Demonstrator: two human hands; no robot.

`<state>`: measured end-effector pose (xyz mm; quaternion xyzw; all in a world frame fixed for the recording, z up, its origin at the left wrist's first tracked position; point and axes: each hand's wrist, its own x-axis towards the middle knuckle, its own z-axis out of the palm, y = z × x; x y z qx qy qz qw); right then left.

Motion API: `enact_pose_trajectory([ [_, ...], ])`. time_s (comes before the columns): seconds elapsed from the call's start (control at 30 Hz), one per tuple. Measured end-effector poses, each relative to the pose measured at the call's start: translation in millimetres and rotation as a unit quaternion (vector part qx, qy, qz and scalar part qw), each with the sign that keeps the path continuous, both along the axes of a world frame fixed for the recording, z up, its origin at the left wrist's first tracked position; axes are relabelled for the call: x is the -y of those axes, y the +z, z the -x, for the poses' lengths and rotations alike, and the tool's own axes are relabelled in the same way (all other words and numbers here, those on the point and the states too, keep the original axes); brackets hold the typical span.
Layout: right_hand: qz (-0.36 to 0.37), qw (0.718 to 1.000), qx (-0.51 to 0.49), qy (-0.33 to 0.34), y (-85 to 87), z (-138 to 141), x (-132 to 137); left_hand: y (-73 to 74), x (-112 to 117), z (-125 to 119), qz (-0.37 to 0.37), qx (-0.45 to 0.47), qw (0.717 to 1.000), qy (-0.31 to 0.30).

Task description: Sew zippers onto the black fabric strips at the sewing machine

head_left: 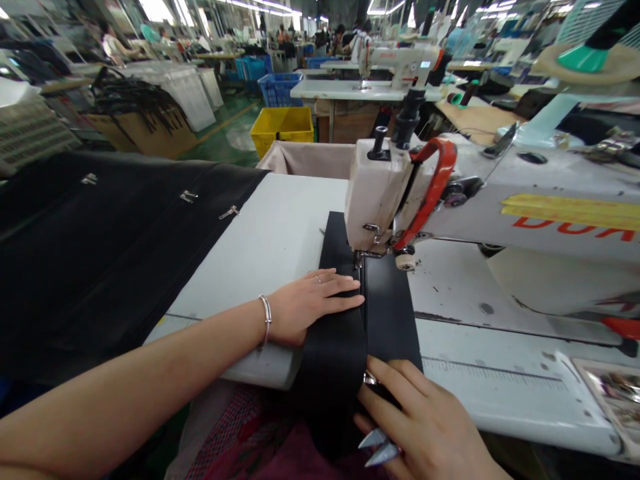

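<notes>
My left hand (320,300) lies flat, fingers stretched out, on a black sheet of material (335,360) under the sewing machine head (380,193). Its fingertips are beside a dark seam strip that runs to the presser foot (358,260). Nearer the table's front edge, my right hand (420,413) is closed, with the two pointed blades of thread snips (379,448) sticking out from under its fingers. Those fingers also touch the black material's near edge. A small shiny metal piece (370,378) shows at the fingers; whether it is a ring or a zipper slider I cannot make out.
Black material with metal zipper pulls (187,195) covers the table's left side. A yellow crate (283,127) and a blue crate (280,90) stand beyond. At right is a tray of small metal parts (617,393). Other people sit at machines far behind.
</notes>
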<state>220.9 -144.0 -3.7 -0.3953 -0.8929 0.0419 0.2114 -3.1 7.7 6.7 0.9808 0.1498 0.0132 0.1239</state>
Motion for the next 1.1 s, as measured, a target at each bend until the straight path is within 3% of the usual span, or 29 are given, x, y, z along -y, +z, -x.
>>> enact_pose_trajectory([
  [0.7,0.013,1.0,-0.027,0.002,-3.0,-0.9,-7.8,-6.5,-2.3,0.3,0.005,0.018,1.0,0.024],
  [1.1,0.073,0.997,-0.038,-0.012,-8.4,-1.9,-13.5,-7.7,-4.7,1.1,0.002,0.023,0.999,0.023],
])
